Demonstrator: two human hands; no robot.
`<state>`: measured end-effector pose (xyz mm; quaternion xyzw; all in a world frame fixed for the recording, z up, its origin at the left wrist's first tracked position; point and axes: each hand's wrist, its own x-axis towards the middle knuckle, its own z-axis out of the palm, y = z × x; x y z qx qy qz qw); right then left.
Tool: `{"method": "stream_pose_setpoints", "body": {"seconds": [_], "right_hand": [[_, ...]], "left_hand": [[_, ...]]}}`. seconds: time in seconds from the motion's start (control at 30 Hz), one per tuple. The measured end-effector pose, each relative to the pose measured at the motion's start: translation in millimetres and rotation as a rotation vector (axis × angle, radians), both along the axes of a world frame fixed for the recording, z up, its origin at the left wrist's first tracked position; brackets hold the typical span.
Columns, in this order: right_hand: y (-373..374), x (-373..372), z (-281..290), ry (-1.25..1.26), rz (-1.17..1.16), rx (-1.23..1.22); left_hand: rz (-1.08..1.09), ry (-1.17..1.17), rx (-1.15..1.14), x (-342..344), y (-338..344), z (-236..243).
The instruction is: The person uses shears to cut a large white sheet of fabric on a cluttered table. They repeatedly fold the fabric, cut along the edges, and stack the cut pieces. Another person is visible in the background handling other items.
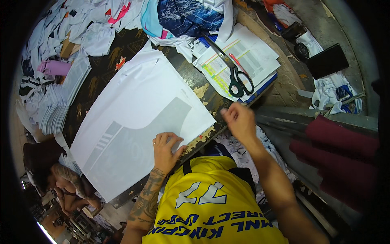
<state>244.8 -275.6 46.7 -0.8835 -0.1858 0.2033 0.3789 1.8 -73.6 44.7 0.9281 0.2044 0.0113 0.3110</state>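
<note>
A large white sheet [138, 93] with a grey printed shape lies on a dark, worn table [132, 48]; I cannot tell if it is cloth or paper. Near its front edge, my left hand [164, 149] rests on it, fingers apart and holding nothing. My right hand [240, 121] hovers just past the sheet's right corner, over the table's edge. Motion blurs its curled fingers, and nothing shows between them. Black-handled scissors [240, 80] lie beyond that hand on printed papers [260, 51], beside a red pen [235, 61].
White cloth pieces [95, 38] heap up at the far left, near a pink bottle [55, 68] and stacked white pieces [55, 110]. A blue patterned garment [191, 18] lies at the back. Maroon cloth [341, 142] hangs at right. Another person [69, 179] sits at lower left.
</note>
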Motion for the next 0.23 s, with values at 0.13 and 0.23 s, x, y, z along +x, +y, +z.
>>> {"method": "stream_pose_setpoints", "body": {"seconds": [0.13, 0.23], "right_hand": [[2.9, 64.7, 2.1, -0.453, 0.036, -0.101], [9.8, 87.5, 1.8, -0.339, 0.191, -0.396]], "left_hand": [[-0.109, 0.004, -0.050, 15.7, -13.8, -5.1], [-0.214, 0.001, -0.066, 19.3, -10.3, -7.6]]}}
